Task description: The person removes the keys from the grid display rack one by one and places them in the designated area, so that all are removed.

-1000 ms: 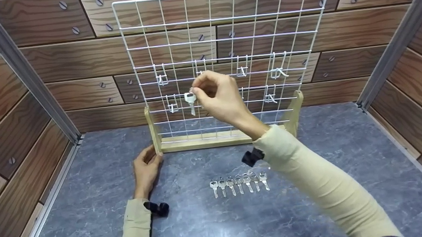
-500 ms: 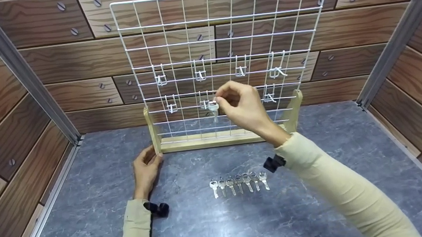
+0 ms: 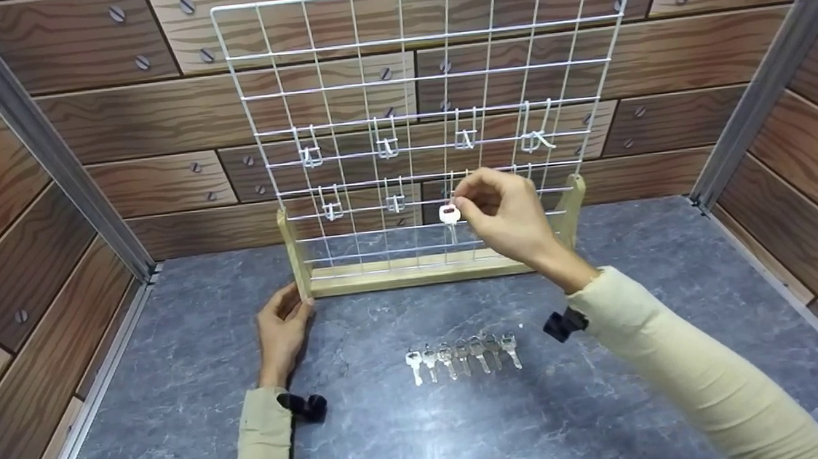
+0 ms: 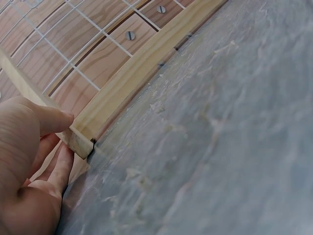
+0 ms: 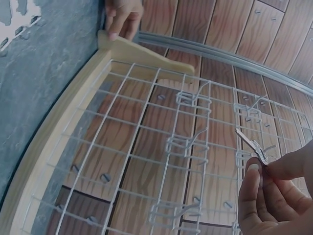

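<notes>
My right hand (image 3: 514, 214) pinches a small silver key (image 3: 450, 215) near its top, and the key hangs blade down. Just behind it is the lower row of hooks on a white wire grid (image 3: 403, 39). In the right wrist view the key (image 5: 252, 144) juts from between thumb and fingers, apart from the nearest hooks. The left hand (image 3: 282, 334) grips the left end of the wooden stand (image 3: 420, 278) that bears the grid. Its thumb lies on the wood in the left wrist view. Part of the lower right hooks is hidden behind the right hand.
Several more keys (image 3: 463, 356) lie in a row on the grey marbled table (image 3: 396, 435) in front of the stand. White hooks (image 3: 387, 146) hang in two rows on the grid. Wood-patterned walls (image 3: 152, 118) enclose the back and both sides.
The right hand has carried the key rightward and a little down along the grid, uncovering hooks in the middle. The left hand keeps its hold on the stand.
</notes>
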`<state>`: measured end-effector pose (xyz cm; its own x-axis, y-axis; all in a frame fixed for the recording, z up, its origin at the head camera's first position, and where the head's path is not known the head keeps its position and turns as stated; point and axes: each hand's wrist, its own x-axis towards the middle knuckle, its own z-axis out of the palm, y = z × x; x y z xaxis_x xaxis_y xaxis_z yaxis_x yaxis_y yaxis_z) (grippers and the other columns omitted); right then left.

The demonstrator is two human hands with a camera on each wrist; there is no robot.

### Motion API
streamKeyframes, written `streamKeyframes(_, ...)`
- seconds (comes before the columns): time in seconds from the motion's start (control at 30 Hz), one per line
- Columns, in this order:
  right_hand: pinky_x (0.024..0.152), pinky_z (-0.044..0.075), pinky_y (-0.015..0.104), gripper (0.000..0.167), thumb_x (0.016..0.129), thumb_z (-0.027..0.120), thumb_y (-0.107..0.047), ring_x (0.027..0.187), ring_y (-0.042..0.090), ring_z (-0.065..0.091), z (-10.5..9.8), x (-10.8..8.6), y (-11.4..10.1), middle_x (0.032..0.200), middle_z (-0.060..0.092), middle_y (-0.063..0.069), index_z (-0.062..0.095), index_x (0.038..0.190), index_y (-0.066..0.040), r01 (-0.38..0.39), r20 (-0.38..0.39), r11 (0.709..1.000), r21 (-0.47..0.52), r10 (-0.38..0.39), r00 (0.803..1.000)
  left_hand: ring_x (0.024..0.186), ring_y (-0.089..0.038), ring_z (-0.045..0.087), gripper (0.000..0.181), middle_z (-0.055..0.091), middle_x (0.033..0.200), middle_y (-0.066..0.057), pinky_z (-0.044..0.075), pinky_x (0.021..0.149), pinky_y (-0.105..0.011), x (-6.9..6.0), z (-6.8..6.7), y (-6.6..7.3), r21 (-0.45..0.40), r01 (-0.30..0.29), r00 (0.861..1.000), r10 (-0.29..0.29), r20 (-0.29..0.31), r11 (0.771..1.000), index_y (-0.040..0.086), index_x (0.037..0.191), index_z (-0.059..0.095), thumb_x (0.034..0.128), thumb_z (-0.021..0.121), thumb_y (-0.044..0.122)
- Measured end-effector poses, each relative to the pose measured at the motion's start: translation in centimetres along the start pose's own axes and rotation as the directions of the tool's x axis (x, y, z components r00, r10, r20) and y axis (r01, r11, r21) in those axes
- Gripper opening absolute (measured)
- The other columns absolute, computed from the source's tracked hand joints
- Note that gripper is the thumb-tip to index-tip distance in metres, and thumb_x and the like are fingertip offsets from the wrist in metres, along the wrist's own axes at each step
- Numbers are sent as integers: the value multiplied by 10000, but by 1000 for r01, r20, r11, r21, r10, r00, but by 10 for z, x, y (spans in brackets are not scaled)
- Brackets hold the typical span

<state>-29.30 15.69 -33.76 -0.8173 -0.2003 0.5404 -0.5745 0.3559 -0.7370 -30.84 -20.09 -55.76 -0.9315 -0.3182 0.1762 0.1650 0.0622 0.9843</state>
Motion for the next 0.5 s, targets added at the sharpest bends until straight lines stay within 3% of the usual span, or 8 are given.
streamKeyframes(0.3,677,621,190,69,943,698,64,733,152,700,-6,-17,15,926,784,173,741,984,28,-10,6,1000,4,10,1000,1347,-468,608,451,615,1427,-338,591,952,-149,0,0,0,-7,-3,1000,3,-8,1000,-88,1422,616,981,708,-67)
streamKeyframes(0.5,722,638,203,63,942,710,60,775,174,722,-10,-31,24,939,784,173,739,980,19,-47,19,999,15,47,999,1348,-469,610,456,616,1432,-329,595,942,-149,0,0,-1,-10,3,1000,-3,-5,1000,-72,1428,619,981,711,-61)
